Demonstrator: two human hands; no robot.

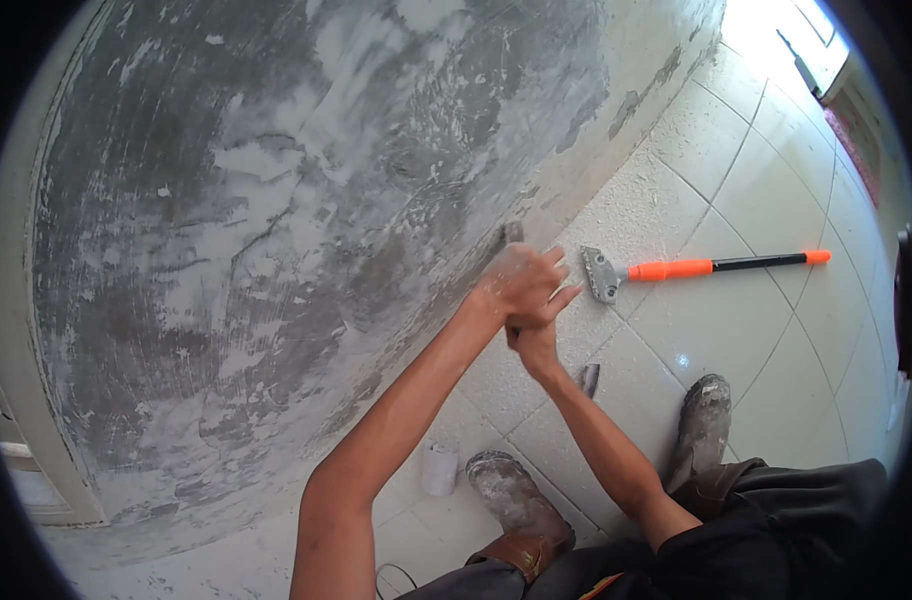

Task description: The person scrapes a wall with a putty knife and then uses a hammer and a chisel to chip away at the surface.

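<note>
My left hand (524, 283) is in front of the wall's lower part, fingers spread to the right and dusted white. Crossing just beneath it is my right hand (534, 343), which it overlaps; the right fingers are mostly hidden. A small grey piece (514, 232) shows just above my left hand, against the wall. The wall (276, 220) has patchy grey and white plaster with scraped marks. Close to my fingertips, a long-handled scraper (671, 270) lies on the tiled floor, its metal head toward the wall and its orange and black handle pointing right.
White flakes and dust (646, 200) cover the floor along the wall. A short dark strip (590, 380) lies near my right forearm, a white cylinder (439, 470) stands by the wall. My dusty boots (516, 490) are below. A door frame (11, 270) edges the left side.
</note>
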